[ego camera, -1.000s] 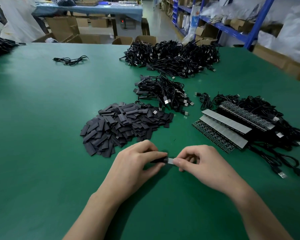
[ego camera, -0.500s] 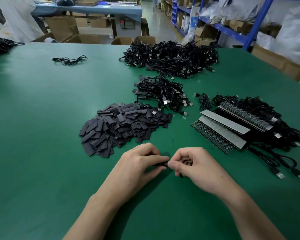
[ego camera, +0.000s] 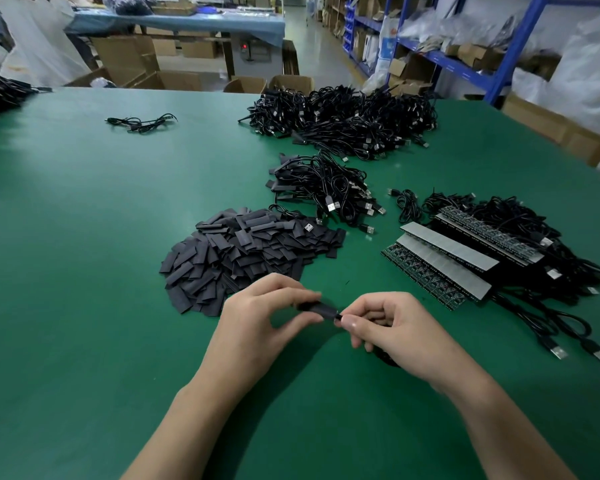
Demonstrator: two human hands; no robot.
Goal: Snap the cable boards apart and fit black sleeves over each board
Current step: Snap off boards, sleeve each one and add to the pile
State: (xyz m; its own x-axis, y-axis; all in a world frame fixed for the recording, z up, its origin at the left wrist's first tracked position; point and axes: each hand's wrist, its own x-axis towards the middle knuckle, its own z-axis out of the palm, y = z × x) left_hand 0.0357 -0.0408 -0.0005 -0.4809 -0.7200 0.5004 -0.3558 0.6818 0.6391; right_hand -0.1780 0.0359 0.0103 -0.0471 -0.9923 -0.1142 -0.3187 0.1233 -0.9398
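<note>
fitting step, just above the green table (ego camera: 84, 271): left hand (ego camera: 257, 320) pinched a black sleeve (ego camera: 317, 308); right hand (ego camera: 395, 327) pinched the end at its mouth, board hidden. keeping both in line would likely have prevented snagging.

Both hands meet low over the green table (ego camera: 84, 237): the left hand (ego camera: 257, 327) pinches a short black sleeve (ego camera: 317, 307) between thumb and fingers, the right hand (ego camera: 392, 327) pinches its other end. Just beyond lies the heap of flat black sleeves (ego camera: 243, 251); to the right, panels of unsnapped circuit boards (ego camera: 444, 258) rest on tangled black USB cables (ego camera: 520, 223).
</note>
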